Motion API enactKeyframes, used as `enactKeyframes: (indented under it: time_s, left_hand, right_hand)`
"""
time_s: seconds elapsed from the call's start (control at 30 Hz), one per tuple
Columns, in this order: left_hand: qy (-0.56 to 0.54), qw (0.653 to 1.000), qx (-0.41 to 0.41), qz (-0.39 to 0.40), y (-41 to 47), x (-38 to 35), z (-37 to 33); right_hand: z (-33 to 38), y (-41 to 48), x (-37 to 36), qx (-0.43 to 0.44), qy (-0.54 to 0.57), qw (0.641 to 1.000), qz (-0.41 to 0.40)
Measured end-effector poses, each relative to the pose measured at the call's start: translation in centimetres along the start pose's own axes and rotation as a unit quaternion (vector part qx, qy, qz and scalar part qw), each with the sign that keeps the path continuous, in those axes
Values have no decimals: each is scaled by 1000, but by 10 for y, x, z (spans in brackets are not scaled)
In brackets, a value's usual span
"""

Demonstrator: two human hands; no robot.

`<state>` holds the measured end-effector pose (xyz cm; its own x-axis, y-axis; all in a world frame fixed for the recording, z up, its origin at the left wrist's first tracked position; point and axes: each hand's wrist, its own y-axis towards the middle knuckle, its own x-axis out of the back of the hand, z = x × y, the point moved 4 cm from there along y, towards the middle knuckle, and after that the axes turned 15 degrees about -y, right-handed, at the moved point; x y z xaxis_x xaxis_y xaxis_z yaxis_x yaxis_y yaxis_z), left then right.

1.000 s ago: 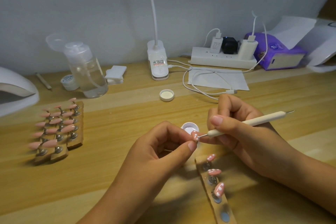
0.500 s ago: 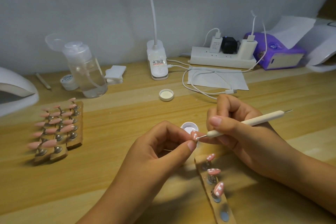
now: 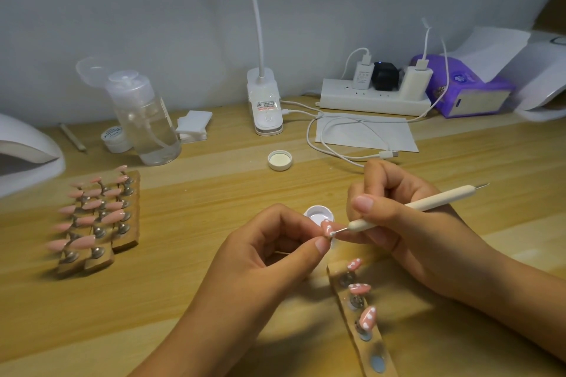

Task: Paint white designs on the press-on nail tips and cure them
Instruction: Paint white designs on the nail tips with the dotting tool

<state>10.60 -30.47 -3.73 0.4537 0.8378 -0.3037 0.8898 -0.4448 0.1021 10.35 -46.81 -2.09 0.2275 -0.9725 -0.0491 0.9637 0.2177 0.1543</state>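
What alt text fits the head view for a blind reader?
The left hand pinches a pink nail tip while the right hand touches a white dotting tool to it. Nearby, a wooden strip holds three white-dotted pink tips; plain pink tips stand on wooden holders at left.

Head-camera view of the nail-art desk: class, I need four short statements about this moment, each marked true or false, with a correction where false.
1. The right hand holds the slim white dotting tool, its metal tip at the pink nail tip pinched by the left hand. True.
2. The narrow wooden strip nearest the hands carries three pink tips with white marks. True.
3. The round white cap sits on the clear plastic bottle. False: it lies open side up on the wooden desk, apart from the bottle.
4. The rows of pink tips on the wooden holders at left bear white dots. False: they look plain pink.
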Motion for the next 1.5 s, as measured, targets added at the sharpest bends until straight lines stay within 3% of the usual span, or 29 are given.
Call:
enactKeyframes:
  time_s: [0.3,0.4,0.5,0.77,1.27,1.37,1.5]
  left_hand:
    - [-9,1000,2,1,0,0,0]
    - [-9,1000,4,-1,0,1,0]
    - [-12,1000,0,-5,0,1,0]
    - [-88,995,-14,-41,4,5,-2]
    - [-109,993,5,-46,3,7,-1]
    - [-100,994,5,-46,3,6,-2]
    - [-75,997,0,-24,1,2,-5]
  right_hand:
    - [0,5,12,9,36,998,-51]
    - [-1,6,18,28,-51,994,-94]
    - [1,4,16,58,-209,968,-128]
    - [-2,2,3,111,-386,912,-81]
    - [-8,6,2,123,-418,898,-56]
    - [-4,4,4,125,-379,913,-79]
    - [2,0,10,128,-239,954,-130]
